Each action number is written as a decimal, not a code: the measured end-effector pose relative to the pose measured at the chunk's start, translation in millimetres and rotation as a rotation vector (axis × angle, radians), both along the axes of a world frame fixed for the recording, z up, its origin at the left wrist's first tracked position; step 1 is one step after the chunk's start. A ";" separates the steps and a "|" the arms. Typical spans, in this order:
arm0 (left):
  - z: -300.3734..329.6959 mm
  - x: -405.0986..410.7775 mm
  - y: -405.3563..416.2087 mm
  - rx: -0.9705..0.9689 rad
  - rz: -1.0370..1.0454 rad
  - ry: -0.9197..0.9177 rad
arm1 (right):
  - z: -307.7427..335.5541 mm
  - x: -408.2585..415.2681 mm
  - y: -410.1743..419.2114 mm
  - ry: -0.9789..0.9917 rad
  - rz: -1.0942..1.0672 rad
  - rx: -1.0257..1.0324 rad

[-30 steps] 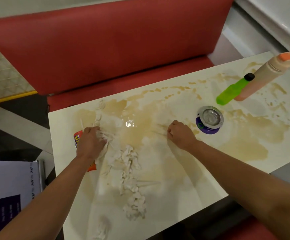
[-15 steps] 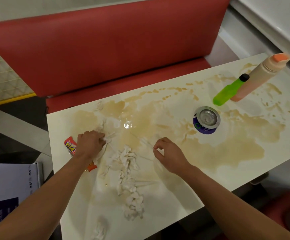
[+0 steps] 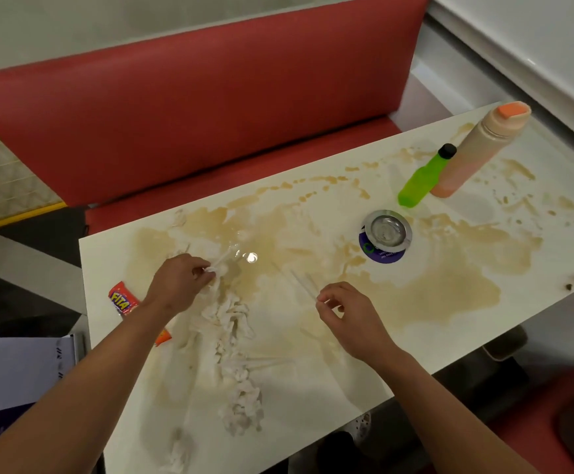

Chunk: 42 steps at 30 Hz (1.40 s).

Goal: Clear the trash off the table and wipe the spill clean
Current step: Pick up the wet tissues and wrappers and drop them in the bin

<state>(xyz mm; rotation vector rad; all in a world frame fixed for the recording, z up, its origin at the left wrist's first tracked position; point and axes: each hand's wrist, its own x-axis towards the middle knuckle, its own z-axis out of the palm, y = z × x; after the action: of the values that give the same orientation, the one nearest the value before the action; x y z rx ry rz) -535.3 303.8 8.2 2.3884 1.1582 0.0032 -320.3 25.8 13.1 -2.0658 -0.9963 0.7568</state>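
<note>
I take the ashtray [image 3: 386, 231] on the table [image 3: 313, 388] as my mark. Behind it to the right stand two bottles [image 3: 425, 176], touching. Well left of it lies the snack wrapper [image 3: 123, 301], with the torn tissue [image 3: 234, 354] between, nearer me.

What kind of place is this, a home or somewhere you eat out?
Probably a diner or fast-food booth: a red padded bench seat faces a narrow white table, and a small metal ashtray sits on a printed coaster.

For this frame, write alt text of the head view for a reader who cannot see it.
Two bare hands work on a white table covered in brown spill: the left hand pinches shredded tissue, the right hand hovers curled.
</note>
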 end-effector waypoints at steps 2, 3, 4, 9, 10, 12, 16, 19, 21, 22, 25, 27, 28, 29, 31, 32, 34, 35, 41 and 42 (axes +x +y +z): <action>12.2 15.8 -12.1 -0.027 0.009 -0.022 | 7.2 8.9 -9.9 0.006 -0.020 0.020; 18.1 24.0 -18.6 -0.042 0.016 -0.039 | 10.7 13.9 -15.3 0.004 -0.028 0.029; 23.9 32.3 -25.5 -0.056 0.025 -0.061 | 14.2 19.3 -20.8 0.001 -0.036 0.038; 49.0 75.9 -64.1 -0.051 0.003 -0.127 | 34.0 50.9 -57.2 0.005 -0.075 0.096; 53.2 85.3 -71.7 -0.057 -0.008 -0.140 | 37.7 57.8 -66.3 0.007 -0.087 0.112; 61.8 105.2 -89.0 -0.084 -0.029 -0.168 | 43.9 71.5 -85.3 0.017 -0.117 0.134; 78.2 149.2 -127.8 -0.128 -0.059 -0.214 | 51.3 100.6 -124.2 0.064 -0.206 0.137; 85.6 182.4 -155.4 -0.168 -0.053 -0.238 | 56.9 120.9 -153.0 0.090 -0.279 0.160; 87.6 204.6 -173.5 -0.190 -0.068 -0.251 | 61.0 133.7 -171.5 0.097 -0.322 0.171; 88.1 212.4 -179.5 -0.206 -0.076 -0.262 | 61.9 137.8 -176.7 0.096 -0.335 0.169; 90.6 247.9 -208.4 -0.235 -0.132 -0.278 | 64.3 160.0 -204.7 0.089 -0.388 0.173; 92.8 271.7 -228.1 -0.252 -0.155 -0.286 | 64.7 175.0 -221.6 0.091 -0.432 0.170; 92.8 283.4 -237.6 -0.262 -0.165 -0.296 | 65.2 182.3 -229.4 0.093 -0.455 0.172; 93.1 294.8 -247.6 -0.276 -0.174 -0.307 | 65.5 189.3 -236.8 0.095 -0.479 0.173; 93.2 316.7 -266.9 -0.301 -0.212 -0.320 | 65.4 203.2 -251.1 0.113 -0.530 0.177; 92.4 327.3 -275.6 -0.315 -0.234 -0.325 | 64.3 210.4 -258.0 0.127 -0.553 0.183; 88.4 348.3 -291.2 -0.361 -0.258 -0.332 | 61.7 225.2 -271.0 0.139 -0.591 0.187; 86.2 358.7 -298.6 -0.388 -0.264 -0.334 | 59.6 232.6 -277.1 0.132 -0.607 0.190; 66.5 426.9 -345.7 -0.496 -0.352 -0.354 | 35.0 277.7 -320.4 0.133 -0.748 0.214; 62.9 438.7 -355.3 -0.517 -0.371 -0.350 | 30.4 284.7 -329.2 0.132 -0.774 0.205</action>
<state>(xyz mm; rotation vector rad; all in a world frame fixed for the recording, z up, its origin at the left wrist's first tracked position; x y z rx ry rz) -96.6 -51.4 71.1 1.9959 0.4715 -0.0008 -35.6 -303.4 43.5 -1.9619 -0.1423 0.3522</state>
